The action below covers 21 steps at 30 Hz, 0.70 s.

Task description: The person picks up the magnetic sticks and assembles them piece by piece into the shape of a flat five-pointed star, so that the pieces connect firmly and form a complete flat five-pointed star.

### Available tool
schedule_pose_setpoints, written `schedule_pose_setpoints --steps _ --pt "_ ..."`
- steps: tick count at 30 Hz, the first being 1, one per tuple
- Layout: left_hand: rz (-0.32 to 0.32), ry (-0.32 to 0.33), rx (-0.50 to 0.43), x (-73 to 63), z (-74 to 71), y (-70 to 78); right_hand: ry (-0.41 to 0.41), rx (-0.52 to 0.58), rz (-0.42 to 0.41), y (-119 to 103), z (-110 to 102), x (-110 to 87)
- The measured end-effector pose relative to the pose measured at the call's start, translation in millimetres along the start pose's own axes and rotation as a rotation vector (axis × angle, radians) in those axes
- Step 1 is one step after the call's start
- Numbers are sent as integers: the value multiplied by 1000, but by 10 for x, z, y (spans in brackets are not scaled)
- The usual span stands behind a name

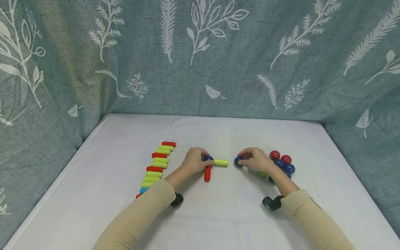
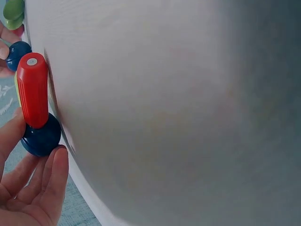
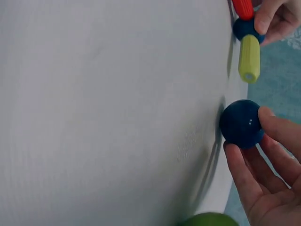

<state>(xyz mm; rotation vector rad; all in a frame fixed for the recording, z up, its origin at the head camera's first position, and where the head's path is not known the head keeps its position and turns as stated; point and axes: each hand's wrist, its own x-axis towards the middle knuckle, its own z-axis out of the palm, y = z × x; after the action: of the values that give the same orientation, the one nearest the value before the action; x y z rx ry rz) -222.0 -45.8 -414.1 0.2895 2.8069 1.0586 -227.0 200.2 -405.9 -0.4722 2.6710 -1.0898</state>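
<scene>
With thumb and fingers my left hand (image 1: 194, 159) pinches a dark blue ball (image 2: 42, 137) at the middle of the table. A red rod (image 1: 207, 173) joins this ball and points toward me. From the same ball a yellow-green rod (image 1: 221, 162) extends rightward, its metal-tipped end (image 3: 249, 75) free. My right hand (image 1: 256, 160) pinches a second dark blue ball (image 3: 241, 124) between thumb and fingertips. That ball sits a short gap to the right of the yellow-green rod's free end.
On the left, a slanting column of red, yellow-green and blue rods (image 1: 160, 160) lies partly behind my left forearm. A cluster of red balls (image 1: 285, 159), blue balls (image 1: 289, 168) and green ones sits beyond my right wrist. Black wrist devices (image 1: 272, 203) hang below both wrists. A patterned curtain (image 1: 200, 86) surrounds the white table (image 1: 218, 222).
</scene>
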Motion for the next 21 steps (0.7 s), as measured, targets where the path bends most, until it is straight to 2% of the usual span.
schedule_pose_setpoints --steps 6,21 --pt "21 8 5 -12 -4 1 -14 29 -16 -38 67 14" --pt "23 15 12 -17 -6 -7 -38 43 -7 -131 139 43"
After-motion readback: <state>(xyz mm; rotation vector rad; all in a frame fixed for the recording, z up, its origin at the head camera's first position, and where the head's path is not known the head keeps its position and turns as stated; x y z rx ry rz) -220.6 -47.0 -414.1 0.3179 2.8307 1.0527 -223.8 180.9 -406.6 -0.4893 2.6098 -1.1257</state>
